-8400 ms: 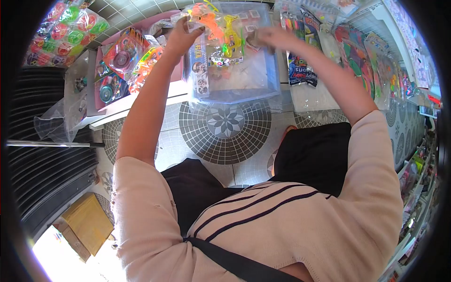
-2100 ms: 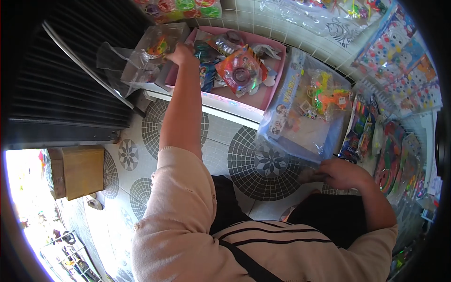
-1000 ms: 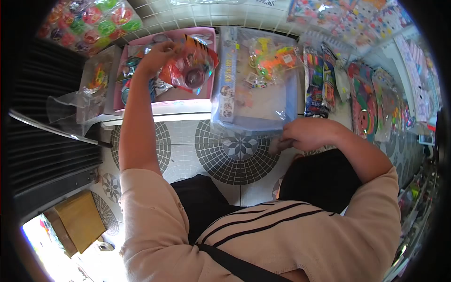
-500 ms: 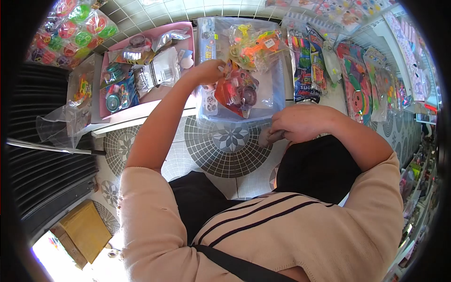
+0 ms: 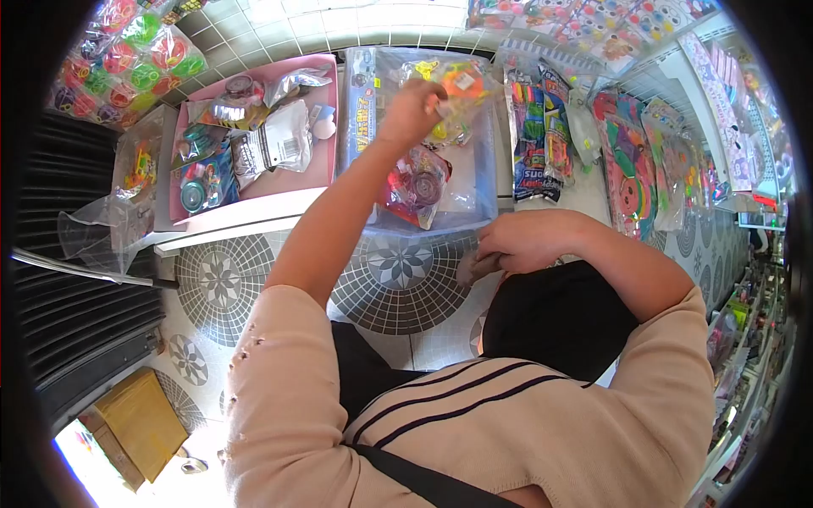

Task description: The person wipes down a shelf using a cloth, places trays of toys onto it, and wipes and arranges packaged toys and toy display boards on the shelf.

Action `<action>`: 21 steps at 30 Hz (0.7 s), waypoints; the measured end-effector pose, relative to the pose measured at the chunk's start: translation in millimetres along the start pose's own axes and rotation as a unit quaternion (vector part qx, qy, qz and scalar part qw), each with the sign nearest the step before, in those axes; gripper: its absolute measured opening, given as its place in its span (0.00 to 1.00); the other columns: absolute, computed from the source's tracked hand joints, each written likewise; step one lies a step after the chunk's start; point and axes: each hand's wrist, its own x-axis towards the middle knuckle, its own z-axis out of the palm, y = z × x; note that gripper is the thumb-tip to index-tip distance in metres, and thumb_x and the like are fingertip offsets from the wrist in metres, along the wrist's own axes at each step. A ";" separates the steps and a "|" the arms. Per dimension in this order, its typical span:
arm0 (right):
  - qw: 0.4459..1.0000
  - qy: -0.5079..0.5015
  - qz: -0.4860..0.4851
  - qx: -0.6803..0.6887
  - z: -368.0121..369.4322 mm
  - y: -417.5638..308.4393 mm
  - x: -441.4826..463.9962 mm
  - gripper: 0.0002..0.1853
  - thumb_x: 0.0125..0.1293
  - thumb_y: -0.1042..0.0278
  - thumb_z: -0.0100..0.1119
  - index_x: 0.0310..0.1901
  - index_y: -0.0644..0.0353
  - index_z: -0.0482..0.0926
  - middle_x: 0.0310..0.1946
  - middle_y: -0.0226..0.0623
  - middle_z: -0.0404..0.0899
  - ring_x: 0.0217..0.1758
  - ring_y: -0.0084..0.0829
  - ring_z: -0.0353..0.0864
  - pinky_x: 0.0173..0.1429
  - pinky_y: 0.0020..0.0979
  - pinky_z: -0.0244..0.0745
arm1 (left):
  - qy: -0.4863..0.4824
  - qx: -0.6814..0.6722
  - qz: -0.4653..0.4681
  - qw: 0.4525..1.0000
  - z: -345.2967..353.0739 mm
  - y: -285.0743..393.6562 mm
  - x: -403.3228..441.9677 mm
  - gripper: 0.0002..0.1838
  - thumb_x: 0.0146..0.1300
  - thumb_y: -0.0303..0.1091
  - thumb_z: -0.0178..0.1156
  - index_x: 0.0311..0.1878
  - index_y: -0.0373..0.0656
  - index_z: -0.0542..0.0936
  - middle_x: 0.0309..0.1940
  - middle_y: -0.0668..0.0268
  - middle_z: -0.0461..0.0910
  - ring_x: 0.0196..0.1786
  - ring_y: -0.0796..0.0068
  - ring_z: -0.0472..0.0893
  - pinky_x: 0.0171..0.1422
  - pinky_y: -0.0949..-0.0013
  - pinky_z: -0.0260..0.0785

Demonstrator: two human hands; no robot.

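Observation:
My left hand point(image 5: 413, 112) reaches over the translucent bin point(image 5: 479, 222), its fingers closed at the edge of a clear bag of orange and yellow plastic toys point(image 5: 461, 82). Below that hand, a red toy package with a round purple-grey part point(image 5: 423, 188) lies in the bin, partly hidden by my forearm. A blue and white narrow box point(image 5: 362, 102) stands along the bin's left side. In front of the bin's right corner, my right hand point(image 5: 535, 240) is closed around a greyish-brown piece that looks like cloth point(image 5: 476, 268).
To the left sits a pink bin point(image 5: 326, 173) with several bagged toys. On the right are balloon packs point(image 5: 533, 127) and colourful hanging packages point(image 5: 628, 169). A metal rod point(image 5: 93, 269) juts in from the left, and a cardboard box point(image 5: 140, 423) lies on the floor.
My left hand has moved from the red package up and right to the bag of orange toys, which now looks tilted. The right hand keeps its hold beside the bin.

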 end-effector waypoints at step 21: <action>0.943 0.301 0.144 -0.012 -36.3 116.8 72.9 0.22 0.57 0.49 0.58 0.22 0.65 0.81 0.20 0.45 0.78 0.24 0.40 0.78 0.31 0.40 0.70 | -0.051 -0.066 -0.321 0.943 -98.3 -43.7 -27.4 0.20 0.59 0.48 0.59 0.43 0.39 0.74 0.31 0.64 0.77 0.29 0.78 0.77 0.30 0.75 0.70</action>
